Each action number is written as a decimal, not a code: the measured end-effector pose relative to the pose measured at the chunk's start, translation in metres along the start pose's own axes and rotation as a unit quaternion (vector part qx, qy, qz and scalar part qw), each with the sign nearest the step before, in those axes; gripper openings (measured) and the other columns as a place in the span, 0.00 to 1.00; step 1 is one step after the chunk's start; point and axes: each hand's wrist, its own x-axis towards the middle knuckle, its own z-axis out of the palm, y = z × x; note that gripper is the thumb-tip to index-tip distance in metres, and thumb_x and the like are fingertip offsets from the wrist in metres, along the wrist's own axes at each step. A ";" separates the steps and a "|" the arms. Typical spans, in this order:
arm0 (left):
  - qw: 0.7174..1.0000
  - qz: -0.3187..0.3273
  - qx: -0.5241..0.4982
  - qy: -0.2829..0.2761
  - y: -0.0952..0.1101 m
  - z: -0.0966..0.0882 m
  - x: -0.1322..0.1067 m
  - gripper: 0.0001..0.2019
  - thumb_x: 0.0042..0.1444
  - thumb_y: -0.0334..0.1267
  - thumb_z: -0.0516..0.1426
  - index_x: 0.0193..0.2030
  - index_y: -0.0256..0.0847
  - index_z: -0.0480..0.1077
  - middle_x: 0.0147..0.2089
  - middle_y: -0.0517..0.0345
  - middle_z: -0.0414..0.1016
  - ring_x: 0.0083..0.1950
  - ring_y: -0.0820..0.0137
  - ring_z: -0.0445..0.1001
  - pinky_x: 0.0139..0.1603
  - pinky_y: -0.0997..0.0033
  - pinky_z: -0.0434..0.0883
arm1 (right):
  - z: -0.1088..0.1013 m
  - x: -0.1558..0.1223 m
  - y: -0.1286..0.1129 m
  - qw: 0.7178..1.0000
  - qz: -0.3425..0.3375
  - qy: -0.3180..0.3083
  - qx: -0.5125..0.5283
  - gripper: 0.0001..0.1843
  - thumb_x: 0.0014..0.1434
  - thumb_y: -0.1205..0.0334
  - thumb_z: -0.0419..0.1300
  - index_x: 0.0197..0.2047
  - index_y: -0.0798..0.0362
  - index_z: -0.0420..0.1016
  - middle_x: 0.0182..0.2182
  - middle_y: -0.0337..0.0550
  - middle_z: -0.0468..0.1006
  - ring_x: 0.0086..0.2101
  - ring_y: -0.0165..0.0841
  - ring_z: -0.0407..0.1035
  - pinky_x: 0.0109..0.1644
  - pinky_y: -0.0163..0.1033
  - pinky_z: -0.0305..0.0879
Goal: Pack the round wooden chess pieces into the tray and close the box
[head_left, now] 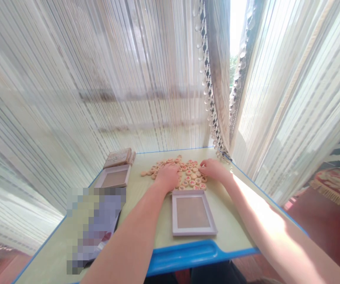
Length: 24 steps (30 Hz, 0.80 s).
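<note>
Round pieces (193, 176), marked, loose on counter (229, 225): at left hand's (168, 177) 3 o'clock, right hand's (213, 169) 9 o'clock; more heaped at left hand's 11 o'clock. Left fingers lowered onto pieces, right fingers bent at spread's edge; tips obscured, grip of both indeterminable. Marks illegible; object (100, 221) at left hand's 8 o'clock pixelated

The left grip (168, 176) partly hides the heap of discs (192, 182); whether it pinches any cannot be told. Their characters, beside the right grip (210, 169), are too small to read. Pixelation blurs an object (103, 221) left of the left grip.
</note>
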 end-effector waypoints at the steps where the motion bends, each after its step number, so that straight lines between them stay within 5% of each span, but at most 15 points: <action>1: 1.000 0.006 0.003 -0.005 0.000 0.000 0.000 0.20 0.58 0.31 0.45 0.55 0.42 0.67 0.56 0.53 0.70 0.59 0.64 0.63 0.61 0.63 0.58 | 0.000 0.000 0.000 1.000 -0.002 0.001 0.000 0.19 0.54 0.59 0.52 0.46 0.54 0.75 0.45 0.52 0.75 0.45 0.41 0.68 0.48 0.39 0.60; 6: 0.999 0.011 0.025 -0.018 -0.001 0.001 -0.002 0.19 0.59 0.34 0.46 0.54 0.46 0.69 0.56 0.54 0.69 0.58 0.63 0.63 0.62 0.60 0.56 | 0.000 -0.001 -0.002 0.999 -0.005 0.026 0.020 0.20 0.55 0.56 0.52 0.48 0.53 0.74 0.45 0.50 0.76 0.43 0.39 0.69 0.46 0.38 0.60; 13: 0.999 -0.037 0.028 -0.001 -0.003 -0.004 0.000 0.18 0.61 0.35 0.44 0.54 0.41 0.67 0.53 0.49 0.71 0.54 0.63 0.67 0.57 0.61 0.61 | -0.003 0.001 -0.003 0.999 -0.028 0.033 -0.031 0.22 0.61 0.59 0.44 0.34 0.56 0.78 0.38 0.53 0.78 0.40 0.38 0.69 0.46 0.38 0.58; 19: 0.997 -0.044 0.055 -0.010 -0.004 -0.008 -0.001 0.17 0.62 0.38 0.43 0.42 0.37 0.73 0.46 0.45 0.72 0.49 0.61 0.69 0.52 0.61 0.64 | -0.005 -0.001 0.000 0.998 -0.004 0.068 0.007 0.17 0.58 0.61 0.50 0.46 0.52 0.76 0.41 0.47 0.77 0.42 0.36 0.68 0.49 0.38 0.57; 24: 0.996 -0.047 0.071 -0.009 -0.003 -0.006 -0.002 0.18 0.62 0.38 0.43 0.40 0.38 0.73 0.46 0.44 0.72 0.49 0.60 0.69 0.52 0.59 0.63 | -0.010 -0.009 -0.012 0.995 -0.089 0.045 0.019 0.14 0.55 0.55 0.54 0.36 0.51 0.79 0.36 0.46 0.77 0.42 0.38 0.66 0.46 0.36 0.58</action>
